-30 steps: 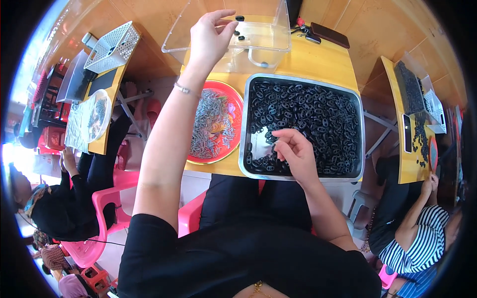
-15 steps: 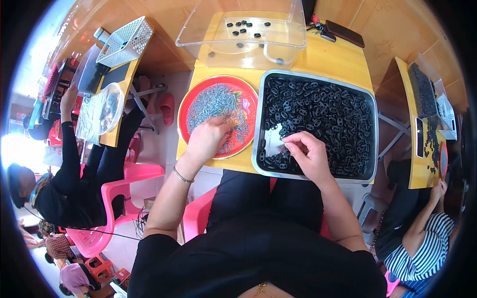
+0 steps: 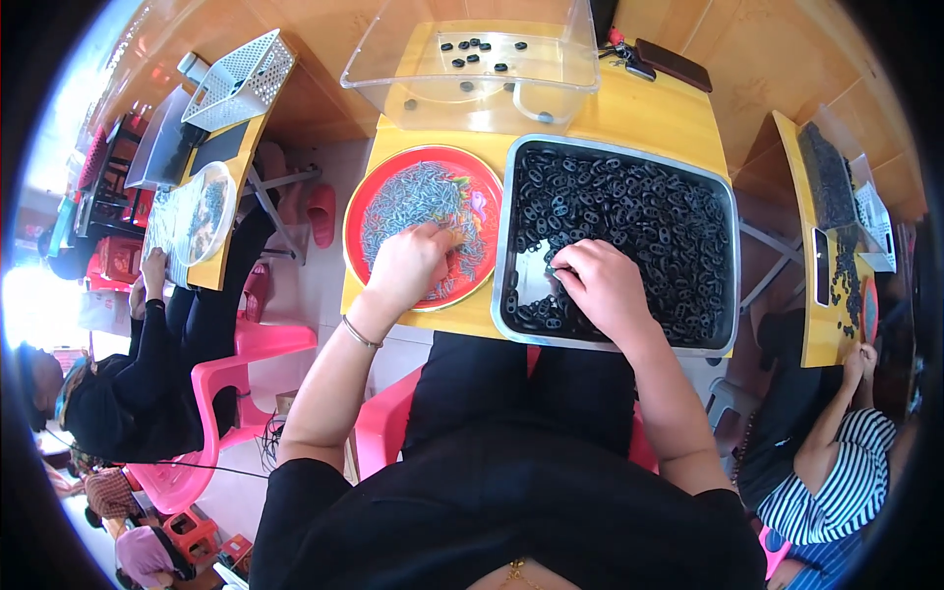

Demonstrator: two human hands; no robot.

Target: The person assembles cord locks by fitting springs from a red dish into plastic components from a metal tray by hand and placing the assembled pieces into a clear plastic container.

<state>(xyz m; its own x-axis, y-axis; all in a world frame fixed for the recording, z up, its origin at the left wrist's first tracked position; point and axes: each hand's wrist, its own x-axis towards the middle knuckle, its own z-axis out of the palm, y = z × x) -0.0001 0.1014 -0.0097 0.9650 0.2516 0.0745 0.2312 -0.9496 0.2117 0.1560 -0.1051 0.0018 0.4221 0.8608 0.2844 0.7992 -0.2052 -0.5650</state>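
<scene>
Head view: back from the bin [image 3: 447,110], left hand [image 3: 410,263] is seemingly restarting at pins [image 3: 403,204], right hand [image 3: 606,285] at black pieces [image 3: 674,226]; I can't tell their grips.

Red plate [image 3: 355,234]; grey pins [image 3: 408,205]; black pieces [image 3: 654,216]; black-and-white striped shirt [image 3: 836,482].

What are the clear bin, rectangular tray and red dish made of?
Clear bin: probably glossy plastic; tabletop shows through. Rectangular tray: likely polished steel; silvery, reflective where bare. Red dish: enamelled metal or plastic, can't tell; smooth, glossy, printed pattern.
</scene>
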